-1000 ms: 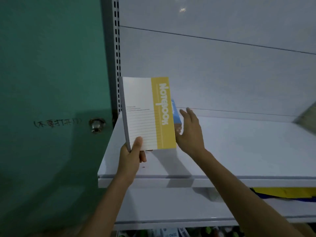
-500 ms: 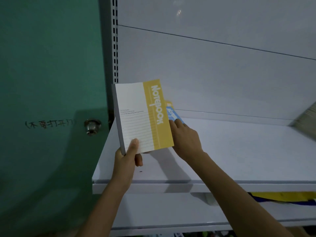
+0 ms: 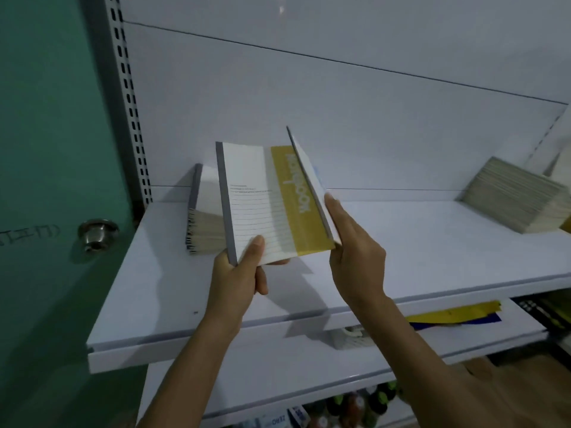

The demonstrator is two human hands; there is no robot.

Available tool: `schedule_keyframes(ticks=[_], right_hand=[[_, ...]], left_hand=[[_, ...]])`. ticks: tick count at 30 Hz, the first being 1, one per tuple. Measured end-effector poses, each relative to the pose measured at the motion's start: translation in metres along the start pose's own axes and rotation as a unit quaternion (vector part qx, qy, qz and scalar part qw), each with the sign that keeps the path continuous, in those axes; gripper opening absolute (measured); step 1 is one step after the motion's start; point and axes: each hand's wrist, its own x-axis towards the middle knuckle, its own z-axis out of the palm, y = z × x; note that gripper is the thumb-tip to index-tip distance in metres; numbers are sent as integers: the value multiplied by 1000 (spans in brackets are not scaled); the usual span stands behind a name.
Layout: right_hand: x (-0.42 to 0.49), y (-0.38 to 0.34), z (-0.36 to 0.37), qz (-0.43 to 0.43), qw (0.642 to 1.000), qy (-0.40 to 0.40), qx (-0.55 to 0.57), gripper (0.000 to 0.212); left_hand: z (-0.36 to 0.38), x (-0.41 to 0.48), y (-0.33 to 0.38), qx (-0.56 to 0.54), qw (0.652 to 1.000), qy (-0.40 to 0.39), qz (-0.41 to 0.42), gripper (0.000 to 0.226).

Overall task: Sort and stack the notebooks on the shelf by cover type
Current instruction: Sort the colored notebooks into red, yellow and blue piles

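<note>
Notebook sorting at the white shelf (image 3: 432, 242).
Left hand (image 3: 238, 279) grips the yellow notebook (image 3: 265, 199) by its lower corner, above the shelf; right hand (image 3: 355, 257) holds a second notebook (image 3: 309, 177) edge-on against its right side. Left pile (image 3: 204, 223) and right pile (image 3: 513, 199) sit behind.

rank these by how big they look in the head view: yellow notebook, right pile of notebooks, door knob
1. yellow notebook, but it is nearest the camera, so its true size is unsure
2. right pile of notebooks
3. door knob, plainly smallest
</note>
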Motion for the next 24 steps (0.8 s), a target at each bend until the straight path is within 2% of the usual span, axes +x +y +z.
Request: schedule_keyframes(ticks=[3,6,9,11,14,17,21,24], right_hand=[[-8,37,-15,-26,997,-7,-68,42],[-23,87,-27,-30,992,-68,-103,56],[-29,137,-42,-30,987,-105,-116,46],[-32,172,-52,6,984,-138,-113,45],[-41,231,-69,139,969,-189,-79,48],[-45,293,-85,232,946,-213,-82,45],[-44,369,-102,250,928,-269,-58,46],[-40,414,-106,245,923,-295,-33,44]], left_hand=[[34,4,-9,39,999,-7,-8,27],[76,4,-25,80,997,-17,-15,35],[127,5,-42,113,993,-42,6,39],[163,12,-55,151,987,-52,24,48],[217,25,-72,205,977,-63,19,53],[273,40,-86,237,969,-72,10,53],[336,56,-104,282,956,-76,-4,51],[362,69,-115,321,946,-52,5,49]])
